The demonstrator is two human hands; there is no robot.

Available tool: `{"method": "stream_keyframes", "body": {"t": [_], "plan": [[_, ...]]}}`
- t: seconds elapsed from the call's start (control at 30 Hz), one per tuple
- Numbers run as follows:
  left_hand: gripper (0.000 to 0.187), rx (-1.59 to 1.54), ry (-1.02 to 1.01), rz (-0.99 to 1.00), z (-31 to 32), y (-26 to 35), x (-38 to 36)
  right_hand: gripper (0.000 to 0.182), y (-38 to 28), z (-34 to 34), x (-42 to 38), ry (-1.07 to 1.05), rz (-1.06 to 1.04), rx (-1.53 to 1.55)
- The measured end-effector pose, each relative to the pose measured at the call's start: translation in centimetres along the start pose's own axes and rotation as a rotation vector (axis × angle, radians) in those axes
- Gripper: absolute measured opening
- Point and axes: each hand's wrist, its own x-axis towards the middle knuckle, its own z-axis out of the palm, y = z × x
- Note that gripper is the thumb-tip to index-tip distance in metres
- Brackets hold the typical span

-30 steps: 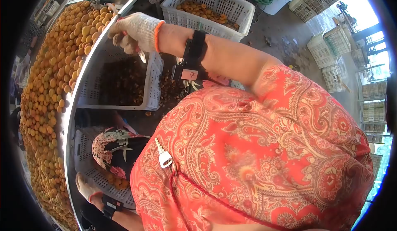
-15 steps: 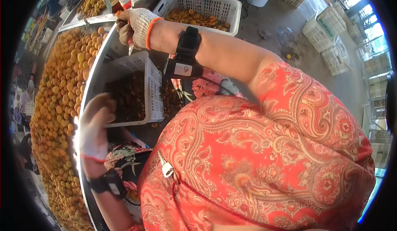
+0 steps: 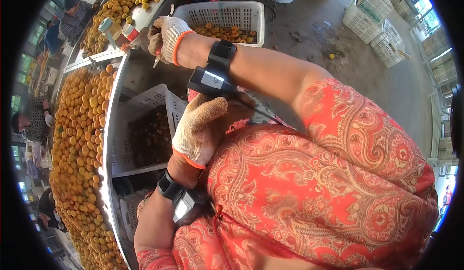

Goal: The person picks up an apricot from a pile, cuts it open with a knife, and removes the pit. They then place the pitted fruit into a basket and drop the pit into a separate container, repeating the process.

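Observation:
My right hand (image 3: pixel 166 39), in a white knit glove with dirty fingers and an orange cuff, is closed around a slim tool with metal ends (image 3: pixel 171 10). A bit of red shows by the fingers; the grip hides the tool's exact kind. It is beside the near end of a sorting table (image 3: pixel 109 149) heaped with apricots (image 3: pixel 79 139). My left hand (image 3: pixel 199 127), gloved alike, is in front of my body, just below my right wrist. Its fingers appear apart, some in shadow, and I see nothing held.
Below the table edge sits a white crate (image 3: pixel 169 106) with dark brown contents. Another white crate (image 3: pixel 263 23) beyond my right hand holds orange fruit pieces. A jar (image 3: pixel 110 27) and a red-and-white container (image 3: pixel 129 31) stand at the table corner. People work across the table; stacked crates (image 3: pixel 369 14) stand far right.
My left hand has moved from the table edge toward my body, near my right wrist. My right hand has turned slightly, still holding the tool. The view has shifted, showing more people across the table.

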Motion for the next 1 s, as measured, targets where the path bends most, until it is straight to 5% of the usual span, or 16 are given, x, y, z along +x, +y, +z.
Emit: {"method": "stream_keyframes", "body": {"t": [0.07,0.2,0.27,0.3,0.33,0.4,0.43,0.5,0.57,0.6,0.67,0.73,0.8,0.93,1.0], "plan": [[0.037,-0.037,0.006,-0.002,0.5,-0.1,-0.1,0.023,0.4,-0.6,0.3,-0.017,0.013,0.051],[0.034,-0.153,0.006,-0.012,-0.2,-0.8,-0.3,0.011,1.6,-2.0,-2.0,-0.09,-0.249,-0.376],[0.032,-0.204,0.029,-0.033,-0.9,-1.3,-0.6,0.013,2.9,-3.4,-0.8,-0.298,-1.147,-1.038],[0.031,-0.257,0.049,-0.054,-1.0,-1.5,-0.7,0.014,2.6,-3.9,-1.3,-0.287,-1.279,-1.361],[0.031,-0.256,0.052,-0.05,-0.8,-1.7,-0.8,0.014,2.6,-4.4,-1.7,-0.292,-1.279,-1.358],[0.029,-0.395,0.062,-0.152,-0.3,-1.9,-1.0,0.016,2.8,-4.0,-3.4,-0.49,-1.331,-2.002],[0.029,-0.395,0.063,-0.151,-0.9,-2.2,-1.0,0.019,3.1,-4.3,-3.0,-0.619,-1.405,-1.977],[0.037,0.545,-0.001,0.175,-1.9,-2.5,-1.0,0.019,3.4,-4.2,-2.6,-0.667,-1.446,-1.959],[0.036,0.484,0.154,0.009,-2.0,-1.0,-1.1,0.018,4.0,-3.6,-2.3,-0.687,-1.534,-1.948],[0.034,0.413,0.301,-0.162,-1.9,-0.1,-1.3,0.016,4.5,-3.5,-2.1,-0.659,-1.54,-1.891],[0.025,0.691,0.323,-0.039,-4.1,0.3,-2.3,0.015,5.1,-3.2,-2.4,-0.633,-1.398,-1.867],[0.024,0.736,0.433,-0.103,-5.6,2.6,-4.1,0.015,5.9,-3.4,-2.3,-0.585,-1.295,-1.856],[0.028,0.759,0.468,0.059,-7.1,4.9,-6.2,0.016,6.8,-4.1,-1.7,-0.607,-1.174,-1.807],[0.031,0.623,0.687,0.198,-11.0,8.8,-12.9,0.023,9.5,-4.0,-3.0,-0.474,-0.729,-1.51],[0.029,0.453,0.686,0.253,-14.8,11.0,-16.7,0.021,11.0,-4.0,-1.4,-0.366,-0.319,-1.306]]}}
